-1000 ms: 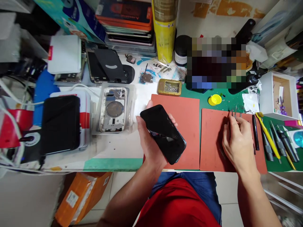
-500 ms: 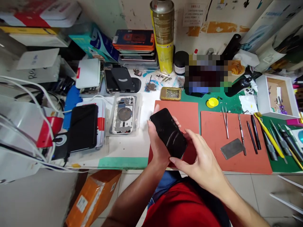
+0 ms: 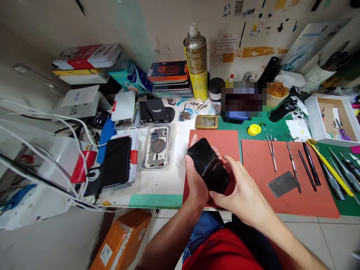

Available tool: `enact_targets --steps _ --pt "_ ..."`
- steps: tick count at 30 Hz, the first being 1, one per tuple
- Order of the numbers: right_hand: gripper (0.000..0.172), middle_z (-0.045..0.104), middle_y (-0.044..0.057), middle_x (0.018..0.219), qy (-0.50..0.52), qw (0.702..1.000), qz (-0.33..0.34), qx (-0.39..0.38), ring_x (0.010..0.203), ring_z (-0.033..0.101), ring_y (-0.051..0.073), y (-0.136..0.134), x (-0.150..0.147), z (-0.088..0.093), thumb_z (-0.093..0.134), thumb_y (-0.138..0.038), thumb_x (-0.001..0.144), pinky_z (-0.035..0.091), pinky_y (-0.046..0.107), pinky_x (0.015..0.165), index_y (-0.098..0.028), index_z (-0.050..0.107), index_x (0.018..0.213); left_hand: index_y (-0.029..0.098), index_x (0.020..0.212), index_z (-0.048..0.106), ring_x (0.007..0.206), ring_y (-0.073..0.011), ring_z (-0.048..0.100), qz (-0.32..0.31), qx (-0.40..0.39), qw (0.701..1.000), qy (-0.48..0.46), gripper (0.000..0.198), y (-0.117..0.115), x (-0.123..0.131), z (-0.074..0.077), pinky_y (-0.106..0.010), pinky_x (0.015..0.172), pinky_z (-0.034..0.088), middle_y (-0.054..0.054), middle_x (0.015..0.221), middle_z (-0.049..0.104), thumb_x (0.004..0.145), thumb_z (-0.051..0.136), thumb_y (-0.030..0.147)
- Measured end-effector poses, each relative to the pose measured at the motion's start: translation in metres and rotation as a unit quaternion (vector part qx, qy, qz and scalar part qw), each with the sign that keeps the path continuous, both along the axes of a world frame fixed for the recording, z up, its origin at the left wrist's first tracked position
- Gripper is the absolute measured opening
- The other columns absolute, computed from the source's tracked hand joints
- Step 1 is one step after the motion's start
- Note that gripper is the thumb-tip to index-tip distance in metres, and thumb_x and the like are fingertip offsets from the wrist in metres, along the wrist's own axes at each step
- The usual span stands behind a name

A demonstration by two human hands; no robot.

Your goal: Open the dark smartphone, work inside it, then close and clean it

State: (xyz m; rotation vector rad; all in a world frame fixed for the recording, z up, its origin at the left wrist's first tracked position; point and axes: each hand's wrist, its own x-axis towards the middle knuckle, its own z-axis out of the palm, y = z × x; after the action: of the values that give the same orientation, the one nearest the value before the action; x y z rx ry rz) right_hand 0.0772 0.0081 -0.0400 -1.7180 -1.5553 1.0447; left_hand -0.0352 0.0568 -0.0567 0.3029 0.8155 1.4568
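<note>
Cluttered workbench (image 3: 165,183) | marked wall (image 3: 168,22) | red mats (image 3: 255,180) | left hand (image 3: 195,178) clasping phone (image 3: 208,165) | right hand (image 3: 240,183) pinching its near end

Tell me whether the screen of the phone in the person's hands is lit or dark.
Dark: the phone, held in the left hand, shows a black face with only faint reflections. Whether it is powered, I cannot tell.

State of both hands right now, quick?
Left hand: holding the black phone.
Right hand: thumb and fingers spread at the phone's near end; grip cannot be told.
</note>
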Motion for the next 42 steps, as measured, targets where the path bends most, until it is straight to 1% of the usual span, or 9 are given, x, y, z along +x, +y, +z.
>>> enact_targets --steps 8,16,22,25,28,30,34,38,42 --pt "0.063 0.065 0.008 0.121 -0.013 0.999 0.032 0.006 0.118 0.070 0.033 0.002 0.017 0.003 0.078 -0.025 0.080 0.063 0.054 0.100 -0.026 0.060 0.140 0.029 0.170 0.042 0.094 -0.0290 0.081 -0.026 -0.013 1.000 -0.005 0.080 0.003 -0.001 -0.002 -0.048 0.092 0.064 -0.011 0.105 0.082 0.104 0.053 0.073" --pt "0.057 0.064 0.007 0.120 -0.003 0.998 0.047 0.038 0.116 0.070 0.030 0.006 0.025 -0.004 0.081 -0.018 0.080 0.063 0.050 0.101 -0.026 0.064 0.134 0.028 0.170 0.041 0.105 -0.0295 0.082 -0.045 -0.007 0.999 -0.002 0.080 0.005 0.001 0.000 -0.051 0.103 0.063 -0.012 0.109 0.082 0.105 0.050 0.075" --pt "0.066 0.064 0.009 0.127 0.024 0.997 0.035 0.057 0.119 0.070 0.029 0.005 0.027 -0.003 0.086 -0.022 0.083 0.065 0.049 0.101 -0.028 0.061 0.144 0.034 0.166 0.049 0.104 -0.0265 0.082 -0.041 -0.001 0.999 -0.006 0.071 0.007 0.001 0.000 -0.052 0.107 0.062 -0.010 0.113 0.083 0.108 0.047 0.073" --pt "0.059 0.067 0.010 0.135 0.051 0.996 -0.005 0.069 0.127 0.069 0.030 -0.005 0.029 -0.006 0.086 -0.034 0.093 0.062 0.051 0.109 -0.028 0.062 0.146 0.035 0.163 0.053 0.102 -0.0243 0.081 -0.022 0.000 0.999 -0.025 0.068 0.009 0.001 0.003 -0.051 0.107 0.062 -0.008 0.112 0.082 0.107 0.047 0.074" --pt "0.045 0.069 0.010 0.135 0.100 0.987 -0.091 0.082 0.121 0.072 0.028 -0.024 0.026 -0.015 0.078 -0.040 0.102 0.064 0.050 0.107 -0.029 0.064 0.143 0.036 0.160 0.056 0.100 -0.0234 0.080 0.009 0.001 0.999 -0.039 0.066 0.011 -0.001 0.007 -0.051 0.105 0.063 -0.007 0.109 0.081 0.107 0.045 0.074" --pt "0.051 0.068 0.011 0.135 0.121 0.982 -0.113 0.089 0.115 0.074 0.028 -0.038 0.021 -0.021 0.079 -0.040 0.101 0.068 0.049 0.101 -0.030 0.061 0.148 0.036 0.157 0.059 0.100 -0.0231 0.079 0.025 0.013 0.999 -0.045 0.064 0.012 -0.003 0.010 -0.051 0.104 0.063 -0.008 0.109 0.080 0.108 0.043 0.074" --pt "0.079 0.065 0.014 0.146 0.084 0.984 -0.080 0.133 0.122 0.074 0.032 -0.052 0.007 -0.024 0.087 -0.036 0.094 0.069 0.052 0.104 -0.031 0.048 0.163 0.037 0.151 0.066 0.102 -0.0213 0.076 0.034 0.048 0.997 -0.041 0.059 0.012 -0.008 0.013 -0.051 0.108 0.061 -0.007 0.112 0.079 0.108 0.045 0.073" --pt "0.075 0.067 0.017 0.148 0.032 0.973 -0.076 0.217 0.129 0.073 0.035 -0.047 0.000 -0.021 0.083 -0.032 0.097 0.070 0.052 0.102 -0.029 0.047 0.164 0.040 0.144 0.070 0.106 -0.0207 0.074 0.030 0.072 0.997 -0.020 0.055 0.012 -0.011 0.017 -0.050 0.111 0.059 -0.004 0.113 0.078 0.107 0.047 0.074" --pt "0.072 0.070 0.016 0.147 0.007 0.964 -0.077 0.253 0.132 0.074 0.037 -0.043 0.001 -0.019 0.081 -0.030 0.099 0.069 0.055 0.106 -0.029 0.048 0.164 0.043 0.141 0.071 0.109 -0.0218 0.074 0.033 0.082 0.996 0.009 0.054 0.012 -0.011 0.025 -0.052 0.114 0.056 -0.002 0.114 0.078 0.104 0.050 0.076"
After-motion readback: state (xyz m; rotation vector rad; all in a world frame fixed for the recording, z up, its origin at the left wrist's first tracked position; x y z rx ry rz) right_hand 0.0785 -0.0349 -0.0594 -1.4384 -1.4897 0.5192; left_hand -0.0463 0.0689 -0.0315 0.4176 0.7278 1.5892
